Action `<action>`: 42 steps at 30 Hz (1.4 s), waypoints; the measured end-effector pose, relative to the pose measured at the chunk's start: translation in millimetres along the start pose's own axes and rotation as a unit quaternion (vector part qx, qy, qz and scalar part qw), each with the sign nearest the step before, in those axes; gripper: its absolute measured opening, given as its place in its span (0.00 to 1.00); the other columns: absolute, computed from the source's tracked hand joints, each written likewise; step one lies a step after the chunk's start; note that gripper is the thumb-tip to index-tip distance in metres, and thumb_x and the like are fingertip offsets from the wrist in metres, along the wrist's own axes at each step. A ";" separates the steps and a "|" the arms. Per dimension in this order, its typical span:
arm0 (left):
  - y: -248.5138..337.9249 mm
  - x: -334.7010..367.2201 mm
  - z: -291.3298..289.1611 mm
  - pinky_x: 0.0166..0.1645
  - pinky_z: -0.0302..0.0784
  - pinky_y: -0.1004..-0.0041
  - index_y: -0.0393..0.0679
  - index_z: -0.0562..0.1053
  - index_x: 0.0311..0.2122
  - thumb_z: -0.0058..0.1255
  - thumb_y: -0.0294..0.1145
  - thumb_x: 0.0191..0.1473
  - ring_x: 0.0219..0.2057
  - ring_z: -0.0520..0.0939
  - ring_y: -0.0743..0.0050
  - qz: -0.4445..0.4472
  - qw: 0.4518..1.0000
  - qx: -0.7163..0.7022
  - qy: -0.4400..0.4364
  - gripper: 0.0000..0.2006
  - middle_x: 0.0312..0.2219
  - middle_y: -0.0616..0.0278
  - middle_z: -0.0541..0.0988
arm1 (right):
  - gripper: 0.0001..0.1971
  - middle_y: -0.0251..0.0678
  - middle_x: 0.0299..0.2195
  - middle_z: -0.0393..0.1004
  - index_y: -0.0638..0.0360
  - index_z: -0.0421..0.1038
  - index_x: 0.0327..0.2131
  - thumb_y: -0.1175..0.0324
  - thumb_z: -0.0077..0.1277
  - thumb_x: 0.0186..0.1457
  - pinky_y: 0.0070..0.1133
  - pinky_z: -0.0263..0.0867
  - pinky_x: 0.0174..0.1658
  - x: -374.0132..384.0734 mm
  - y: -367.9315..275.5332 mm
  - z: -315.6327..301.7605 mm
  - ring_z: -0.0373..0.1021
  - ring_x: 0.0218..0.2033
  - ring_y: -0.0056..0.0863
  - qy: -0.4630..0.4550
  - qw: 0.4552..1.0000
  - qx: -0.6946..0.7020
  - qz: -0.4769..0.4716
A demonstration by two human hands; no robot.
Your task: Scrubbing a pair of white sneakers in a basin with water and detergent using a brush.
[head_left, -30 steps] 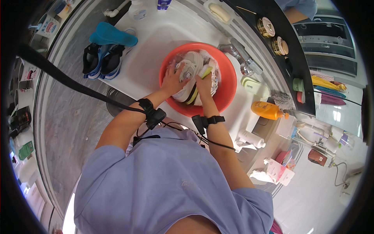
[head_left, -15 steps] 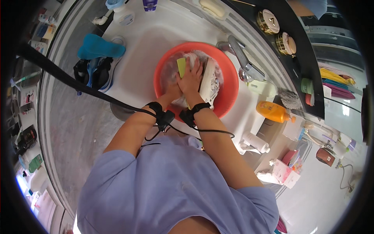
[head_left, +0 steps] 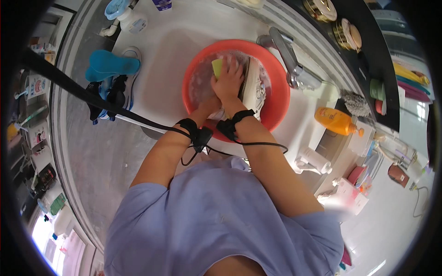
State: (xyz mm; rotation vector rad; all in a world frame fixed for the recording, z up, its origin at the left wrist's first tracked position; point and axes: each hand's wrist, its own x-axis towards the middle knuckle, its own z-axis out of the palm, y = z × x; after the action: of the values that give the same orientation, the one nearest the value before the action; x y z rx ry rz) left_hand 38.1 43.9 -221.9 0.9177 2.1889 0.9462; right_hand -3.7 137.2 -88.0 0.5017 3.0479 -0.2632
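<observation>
A red-orange basin (head_left: 279,94) with sudsy water stands in the white sink. In it lies a wet white shoe (head_left: 254,87) with dark markings. My right hand (head_left: 229,83) is over the water beside the shoe, its fingers bent around a flat yellow-green brush (head_left: 217,67), whose end shows past the thumb; its bristles are hidden. Lower in the basin, my left hand (head_left: 211,106) reaches under my right wrist, with its fingers out of sight. Both wrists wear black straps with cables.
A chrome faucet (head_left: 287,55) overhangs the basin's right side. Turquoise insoles (head_left: 110,63) and another shoe (head_left: 133,76) rest on the sink's left edge. An orange bottle (head_left: 335,120) stands at right; a pump bottle (head_left: 131,20) at far left. A black cable (head_left: 92,92) crosses the left side.
The view has shifted slightly, so the basin and counter items sit a little differently. Both hands stay in the basin, the right one still beside the shoe with the brush.
</observation>
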 end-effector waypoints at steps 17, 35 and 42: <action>63.2 -12.6 -65.3 0.54 0.64 0.62 0.34 0.36 0.61 0.61 0.51 0.40 0.54 0.63 0.49 -0.302 0.919 -0.250 0.040 0.56 0.55 0.38 0.53 | 0.20 0.42 0.38 0.69 0.67 0.59 0.47 0.60 0.40 0.59 0.24 0.63 0.45 -50.0 53.7 -37.3 0.67 0.40 0.30 -0.047 0.536 0.810 0.233; 93.3 -31.7 -126.9 0.48 0.70 0.69 0.35 0.65 0.47 0.48 0.41 0.49 0.44 0.75 0.65 -0.152 0.705 -0.693 -0.017 0.24 0.42 0.56 0.74 | 0.16 0.33 0.32 0.72 0.56 0.61 0.46 0.59 0.43 0.59 0.17 0.61 0.23 -98.4 102.3 -95.8 0.65 0.24 0.18 -0.151 0.523 0.790 0.283; 100.4 -23.4 -122.5 0.48 0.69 0.68 0.26 0.58 0.49 0.62 0.42 0.36 0.44 0.74 0.56 -0.199 0.948 -0.136 0.208 0.39 0.43 0.44 0.71 | 0.28 0.39 0.35 0.72 0.67 0.60 0.47 0.62 0.57 0.46 0.20 0.65 0.33 -90.2 124.1 -44.6 0.69 0.32 0.23 -0.022 0.791 0.523 0.315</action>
State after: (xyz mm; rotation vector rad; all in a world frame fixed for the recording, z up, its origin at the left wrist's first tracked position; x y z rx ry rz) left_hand 0.2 30.5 -67.0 0.1369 2.3718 1.2763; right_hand 120.9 232.4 -57.8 1.4211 2.1703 -1.8415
